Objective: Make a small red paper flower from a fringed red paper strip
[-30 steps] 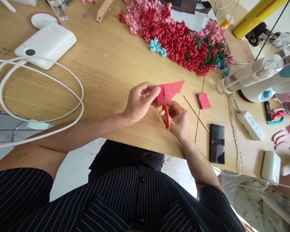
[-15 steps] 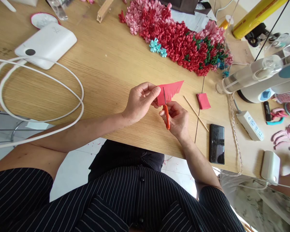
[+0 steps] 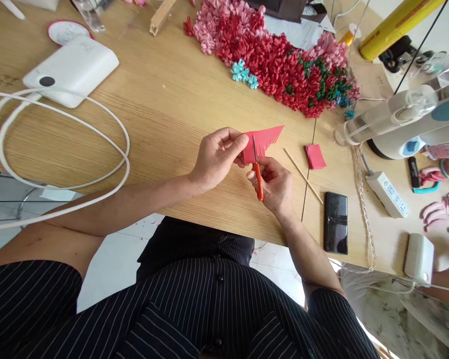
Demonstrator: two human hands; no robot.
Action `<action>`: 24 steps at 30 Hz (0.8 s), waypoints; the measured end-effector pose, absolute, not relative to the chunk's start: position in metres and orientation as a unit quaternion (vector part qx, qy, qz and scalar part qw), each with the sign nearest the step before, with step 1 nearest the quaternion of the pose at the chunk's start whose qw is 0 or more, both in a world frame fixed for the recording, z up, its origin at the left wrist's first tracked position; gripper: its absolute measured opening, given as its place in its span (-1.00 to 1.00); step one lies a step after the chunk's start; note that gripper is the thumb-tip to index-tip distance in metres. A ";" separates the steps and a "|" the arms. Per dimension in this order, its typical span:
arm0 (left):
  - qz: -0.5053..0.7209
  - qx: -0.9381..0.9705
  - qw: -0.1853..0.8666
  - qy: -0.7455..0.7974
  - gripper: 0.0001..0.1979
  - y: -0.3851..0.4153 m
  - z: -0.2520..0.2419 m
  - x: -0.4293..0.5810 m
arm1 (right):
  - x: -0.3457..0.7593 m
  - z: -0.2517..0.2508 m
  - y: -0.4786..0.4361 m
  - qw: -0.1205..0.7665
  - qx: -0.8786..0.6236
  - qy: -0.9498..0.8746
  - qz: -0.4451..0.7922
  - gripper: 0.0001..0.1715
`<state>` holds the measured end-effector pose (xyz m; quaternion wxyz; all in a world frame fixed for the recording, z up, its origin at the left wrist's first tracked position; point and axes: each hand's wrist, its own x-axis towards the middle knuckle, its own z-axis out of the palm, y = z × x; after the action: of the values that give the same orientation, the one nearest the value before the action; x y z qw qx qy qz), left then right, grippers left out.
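your left thumb and fingertips are pinched together on the left end of a red paper piece, near the center of the frame; that is your left hand, and its fingers are curled in with the thumb pressed flat on top. your right hand, just below and to the right, has its fingers wrapped around the orange handles of the scissors, thumb bent against them. the dark blade runs up across the paper, close beside your left thumb; how far the blades are parted is hard to make out from this angle. to the right of the blade, the paper's lower edge is cut into a fringe, tapering to a point.

right of your hands, a thin wooden stick lies slantwise on the wooden table, with a small stack of red squares beyond it and a black phone lower down. at the upper center spreads a heap of red and pink flowers, with a light blue cluster at its near edge. a white power bank sits at the upper left, and a white power strip at the right.
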<state>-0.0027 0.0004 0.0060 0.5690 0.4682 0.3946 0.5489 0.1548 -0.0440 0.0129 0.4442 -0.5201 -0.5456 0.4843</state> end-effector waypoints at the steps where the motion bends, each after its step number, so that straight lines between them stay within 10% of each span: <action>1: 0.550 0.468 0.569 0.393 -0.75 0.000 0.006 -0.003 | 0.155 0.012 -0.044 0.442 -0.524 -0.546 0.481 -0.35; 24: 0.621 0.475 0.500 0.372 -0.60 0.030 -0.016 -0.011 | 0.160 0.005 -0.046 0.397 -0.498 -0.579 0.509 -0.23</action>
<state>-0.0108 0.0296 -0.0162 0.5005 0.4752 0.3715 0.6210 0.1604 -0.0460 0.0051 0.3968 -0.4982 -0.5790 0.5090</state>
